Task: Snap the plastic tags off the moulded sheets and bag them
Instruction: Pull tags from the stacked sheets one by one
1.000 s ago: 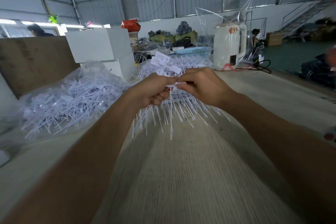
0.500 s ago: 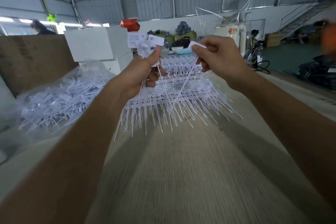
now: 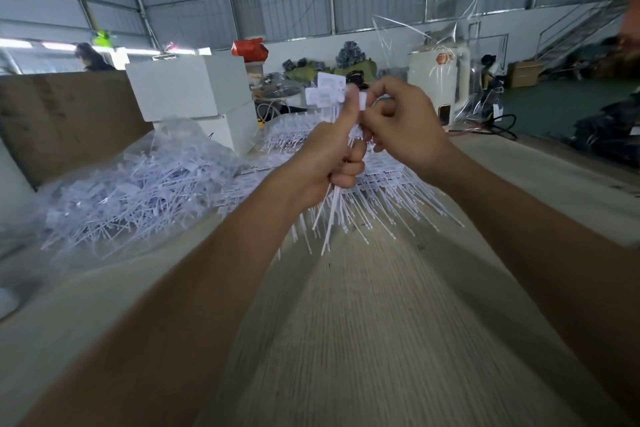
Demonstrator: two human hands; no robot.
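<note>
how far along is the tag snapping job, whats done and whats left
Done: a clear bag on the left already holds a large heap of loose tags. In hand: the left hand grips a bundle of snapped tags, and the right hand pinches one more at its top. Left: a stack of moulded sheets lies on the table, unsnapped.

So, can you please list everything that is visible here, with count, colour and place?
bundle of tags: one, white, gripped in left hand
moulded sheets: a stack, white, on table behind the hands
bag of tags: one, clear, on table at left
table: one, pale wood grain
boxes: two, white, stacked behind bag
board: one, brown, far left
left hand: holds bundle
right hand: pinches a tag at the bundle's top
</note>
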